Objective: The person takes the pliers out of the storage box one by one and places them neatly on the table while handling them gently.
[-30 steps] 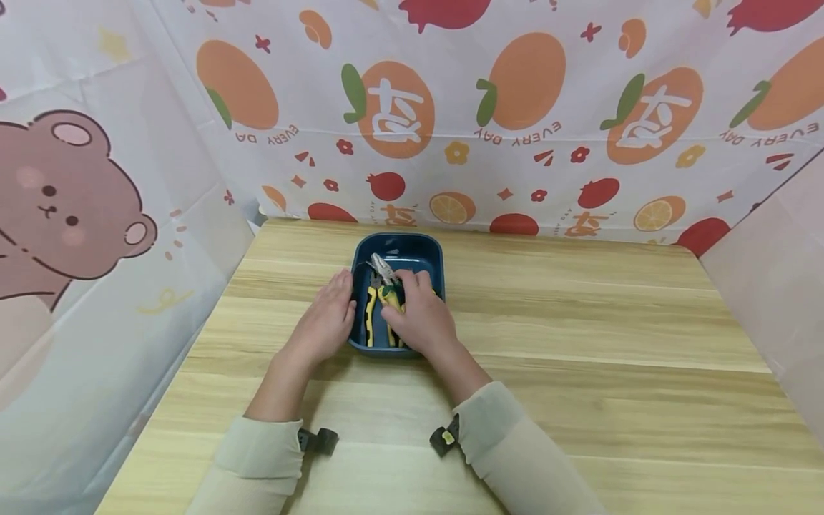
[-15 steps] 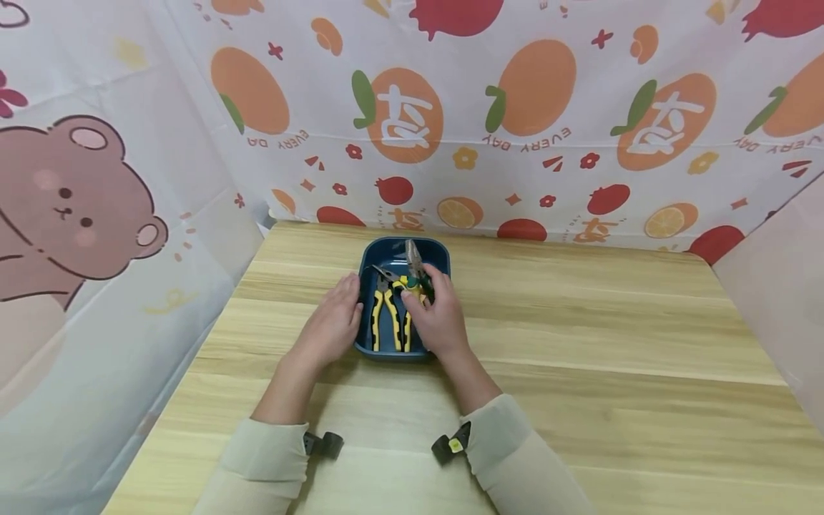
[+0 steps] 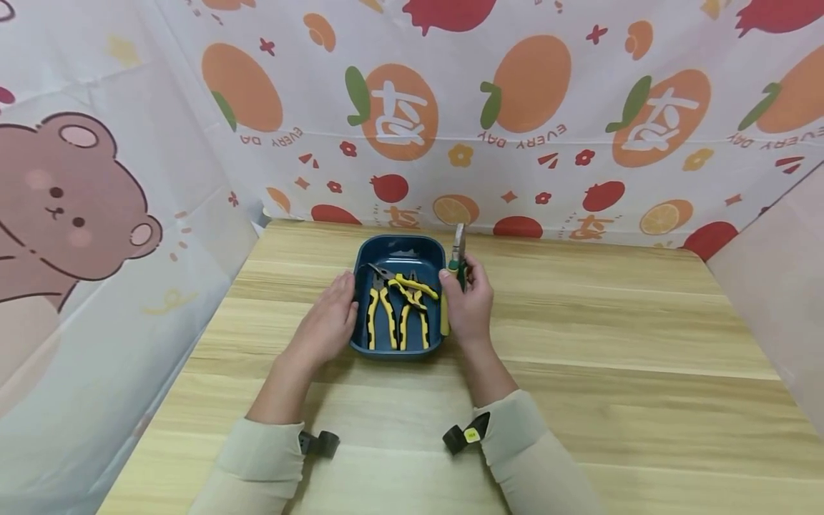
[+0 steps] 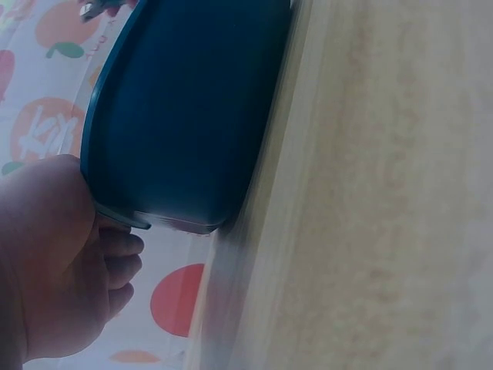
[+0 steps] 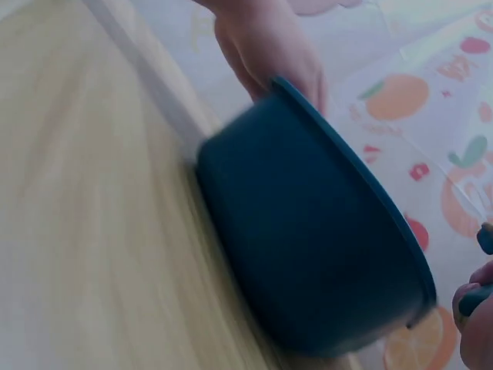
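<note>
A dark blue rectangular bin [image 3: 398, 354] stands on the wooden table. My left hand [image 3: 325, 322] rests with straight fingers along its left wall; in the left wrist view that hand [image 4: 58, 262] is at the bin's rim. My right hand [image 3: 471, 307] holds a pair of pliers [image 3: 459, 247] with green and yellow handles, metal jaws pointing up, just beyond the right rim. Inside the bin lie yellow-and-black pliers [image 3: 382, 311] on the left and another pair [image 3: 414, 318] on the right. Long-nose pliers [image 3: 415, 286] lie slantwise across the upper part.
The light wooden table [image 3: 611, 372] spreads out to the right of the bin. Behind it hangs a fruit-print cloth [image 3: 515, 164], close to the bin's far end. A bear-print cloth [image 3: 71, 207] covers the left side.
My right hand has lifted the green-and-yellow pliers out of the bin and moved right past its rim. The pliers left inside now show fully. My left hand has stayed at the wall.
</note>
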{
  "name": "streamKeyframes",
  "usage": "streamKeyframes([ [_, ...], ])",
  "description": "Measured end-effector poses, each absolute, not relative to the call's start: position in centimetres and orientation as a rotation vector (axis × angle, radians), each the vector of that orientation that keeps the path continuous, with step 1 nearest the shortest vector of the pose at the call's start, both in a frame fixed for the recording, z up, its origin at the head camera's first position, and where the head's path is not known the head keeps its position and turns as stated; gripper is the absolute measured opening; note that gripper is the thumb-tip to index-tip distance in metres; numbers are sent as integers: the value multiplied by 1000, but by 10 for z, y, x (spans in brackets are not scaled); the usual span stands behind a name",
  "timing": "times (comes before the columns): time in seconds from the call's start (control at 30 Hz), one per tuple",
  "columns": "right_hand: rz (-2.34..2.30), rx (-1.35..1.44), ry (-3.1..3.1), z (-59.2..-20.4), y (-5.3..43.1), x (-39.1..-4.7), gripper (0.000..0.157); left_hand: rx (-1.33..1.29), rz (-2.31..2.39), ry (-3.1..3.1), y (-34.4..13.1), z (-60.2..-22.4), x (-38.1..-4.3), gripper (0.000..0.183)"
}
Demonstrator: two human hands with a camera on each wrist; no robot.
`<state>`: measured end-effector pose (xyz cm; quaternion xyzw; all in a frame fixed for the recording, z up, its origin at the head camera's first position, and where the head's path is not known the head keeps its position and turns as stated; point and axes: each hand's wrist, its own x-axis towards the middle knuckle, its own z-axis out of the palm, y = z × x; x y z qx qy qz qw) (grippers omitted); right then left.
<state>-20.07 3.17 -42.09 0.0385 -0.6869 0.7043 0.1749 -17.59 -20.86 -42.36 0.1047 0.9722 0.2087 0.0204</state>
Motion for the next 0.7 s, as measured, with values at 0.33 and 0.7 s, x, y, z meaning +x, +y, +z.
streamKeyframes([
  [0.33,1696,-124,-2193,-424,67,-212,40,316,657,3003,-208,-420,-175,58],
  [0.7,1253,-192,-2823,-448,76,-223,60,313,675,2987,-208,-420,-176,58],
])
